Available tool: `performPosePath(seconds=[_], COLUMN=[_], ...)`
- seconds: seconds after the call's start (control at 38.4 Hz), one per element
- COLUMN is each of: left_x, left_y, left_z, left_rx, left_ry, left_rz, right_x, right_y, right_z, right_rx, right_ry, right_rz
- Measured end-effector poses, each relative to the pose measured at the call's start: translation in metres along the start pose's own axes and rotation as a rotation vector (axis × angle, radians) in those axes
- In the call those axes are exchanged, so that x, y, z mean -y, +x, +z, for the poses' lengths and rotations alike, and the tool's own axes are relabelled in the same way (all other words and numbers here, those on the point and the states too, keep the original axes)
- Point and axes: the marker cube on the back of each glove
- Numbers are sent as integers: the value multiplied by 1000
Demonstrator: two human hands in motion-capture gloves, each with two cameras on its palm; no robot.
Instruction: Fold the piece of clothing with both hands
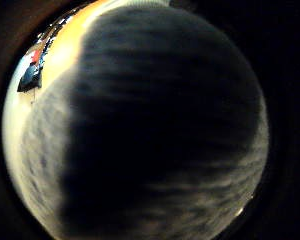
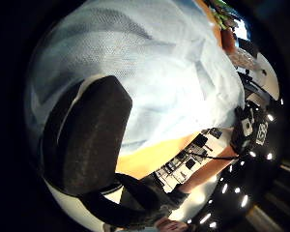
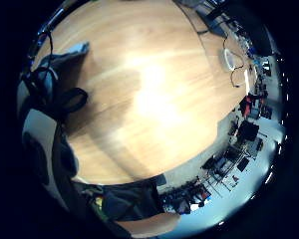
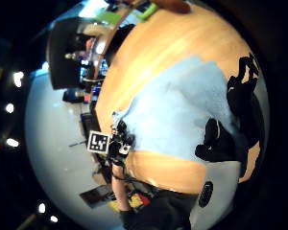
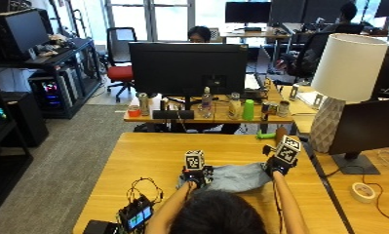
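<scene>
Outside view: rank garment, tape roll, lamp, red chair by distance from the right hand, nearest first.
From the right hand:
1. Garment: at the hand, on its left.
2. Tape roll: right, next table.
3. Lamp: right, farther back.
4. Red chair: far back left.

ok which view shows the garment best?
Right thumb side palm view: the light blue garment lies spread on the table, edges visible. Left thumb side view shows only close fabric behind a finger; outside view shows it small between both hands; left little finger view mostly shadow.

I see a pale wooden table (image 5: 148, 156) with a small black device with a lit screen (image 5: 135, 215) near me, a white-shaded lamp (image 5: 342, 87) and a roll of tape (image 5: 361, 192) on the adjoining desk.
</scene>
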Motion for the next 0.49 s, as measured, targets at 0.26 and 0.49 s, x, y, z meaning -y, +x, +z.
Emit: performPosePath(seconds=[0.26,0.49], left_x=[-9,-48], left_y=[-14,-64], left_z=[-39,-112], left_rx=[-81,-107], left_ry=[128,416], left_rz=[53,-93], right_x=[-11,-36], right_y=[-64,-158], right_z=[-43,-40], right_rx=[-38,-37], right_ry=[242,326], right_rz=[-166,-312])
